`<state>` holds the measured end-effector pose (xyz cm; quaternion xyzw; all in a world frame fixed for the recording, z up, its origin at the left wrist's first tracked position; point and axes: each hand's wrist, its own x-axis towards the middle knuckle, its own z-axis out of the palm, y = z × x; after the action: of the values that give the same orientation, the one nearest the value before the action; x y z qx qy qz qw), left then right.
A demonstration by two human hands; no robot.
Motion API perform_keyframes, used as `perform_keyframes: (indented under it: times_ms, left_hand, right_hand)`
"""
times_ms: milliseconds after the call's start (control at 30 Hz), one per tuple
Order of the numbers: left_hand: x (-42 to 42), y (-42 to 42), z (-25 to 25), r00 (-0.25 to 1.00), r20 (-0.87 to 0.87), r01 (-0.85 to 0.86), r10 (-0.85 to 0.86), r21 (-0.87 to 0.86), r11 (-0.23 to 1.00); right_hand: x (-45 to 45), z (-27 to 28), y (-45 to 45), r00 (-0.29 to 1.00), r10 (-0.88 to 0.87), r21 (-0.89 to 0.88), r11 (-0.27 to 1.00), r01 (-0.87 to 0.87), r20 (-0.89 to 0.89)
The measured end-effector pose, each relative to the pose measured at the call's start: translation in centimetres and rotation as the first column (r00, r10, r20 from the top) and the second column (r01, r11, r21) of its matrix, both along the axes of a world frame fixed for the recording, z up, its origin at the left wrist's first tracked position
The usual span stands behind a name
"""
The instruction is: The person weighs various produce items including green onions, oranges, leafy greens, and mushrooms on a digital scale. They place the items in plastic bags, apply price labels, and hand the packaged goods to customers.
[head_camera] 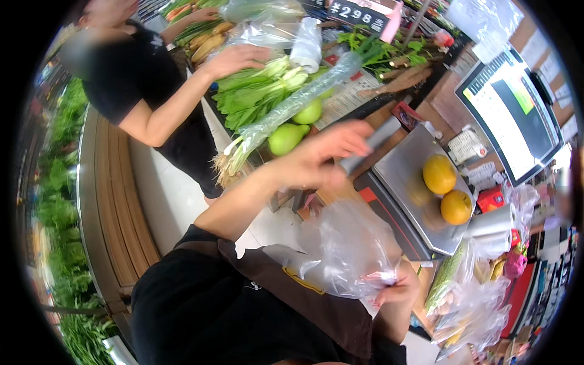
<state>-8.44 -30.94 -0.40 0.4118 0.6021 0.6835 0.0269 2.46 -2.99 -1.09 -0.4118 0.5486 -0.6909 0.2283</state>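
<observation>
My right hand [396, 284] grips the edge of a clear plastic bag [349, 242], which hangs in front of my apron. Blurred by motion, my left hand [331, 153] is raised beside the weighing scale with its fingers spread and nothing seen in it. Two orange-yellow round fruits [439, 174] rest on the steel plate of the scale [392, 169]. Near my left forearm lie green pear-shaped fruits [284, 139], leafy greens [255, 98] and a long bunch of scallions wrapped in clear film [296, 98].
A lit screen [515, 114] stands beyond the scale. Bagged produce [470, 301] and a long green gourd [445, 278] lie at the right. Across the produce counter another person [137, 82] reaches over the greens, near a plastic roll [306, 45]. Vegetable shelves [59, 205] line the left.
</observation>
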Motion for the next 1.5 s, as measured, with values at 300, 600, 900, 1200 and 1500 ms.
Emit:
perform_keyframes:
  times_ms: [300,600,900,1200,1500]
  left_hand:
    - [0.7,4.0,-2.0,0.550,0.373,0.835,-0.748,-0.217,0.506]
    - [-2.5,3.0,3.0,0.738,0.286,0.535,-0.611,0.304,0.789]
    - [3.3,-1.5,10.9,0.702,-0.707,-0.031,-0.083,-0.147,0.989]
    - [3.3,-2.1,9.8,0.587,-0.810,-0.734,-0.024,-0.544,0.406]
    - [1.0,-2.5,6.9,0.682,-0.506,-0.731,0.527,-0.487,0.478]
  right_hand:
    - [-0.5,1.8,2.7,0.662,-0.503,-0.383,0.553,0.740,0.555]
    - [2.7,-7.8,5.9,0.633,-0.610,-0.300,0.564,0.769,0.477]
    - [0.6,5.3,4.9,0.597,-0.399,0.510,0.310,0.802,-0.696]
    - [-3.3,2.8,-1.4,0.316,-0.177,0.278,0.210,0.938,-0.932]
    - [-11.6,1.4,11.3,-0.315,-0.327,-0.220,-0.296,0.930,-0.891]
